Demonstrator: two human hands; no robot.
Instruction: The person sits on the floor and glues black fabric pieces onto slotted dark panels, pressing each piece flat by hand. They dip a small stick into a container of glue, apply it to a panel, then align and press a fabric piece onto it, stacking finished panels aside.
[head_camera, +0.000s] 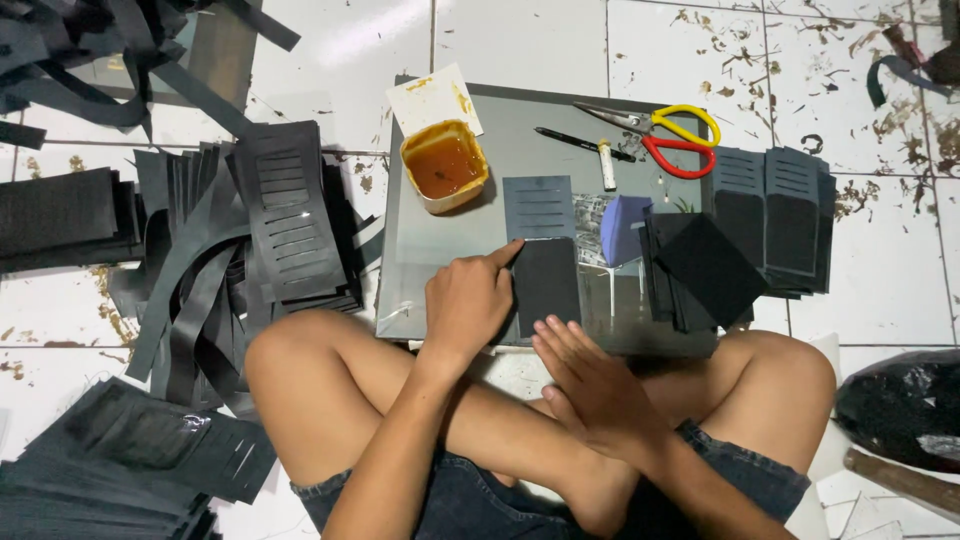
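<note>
White tiled floor (880, 290), littered with scraps; a person sits cross-legged at a grey board (440, 235) laid flat on it. One view only, from the head.

Arms are crossed at the forearms. By my reading, the hand on the picture's left is the right hand (468, 305): loosely curled, forefinger stretched out, its tip pressing the upper left corner of a black panel (546, 283) lying on the board. The left hand (585, 375) lies flat and open, fingertips at the panel's lower edge, gripping nothing. A slotted piece (538, 207) sits just above the panel, edges meeting or overlapping (cannot tell which).

To press well, I judge: keep the flat hand pinning the lower edge while the forefinger runs along the border, so the panel does not skew.

Room: the glue tub (444, 165) stands near, up and to the left; scissors (670, 135) and a pen (583, 144) lie at the far edge. A stack of black pieces (705, 268) crowds the right side, a blue scrap (624, 228) just beside the panel. Loose strips (200, 270) hem the left. Bare board remains between tub and panel.
</note>
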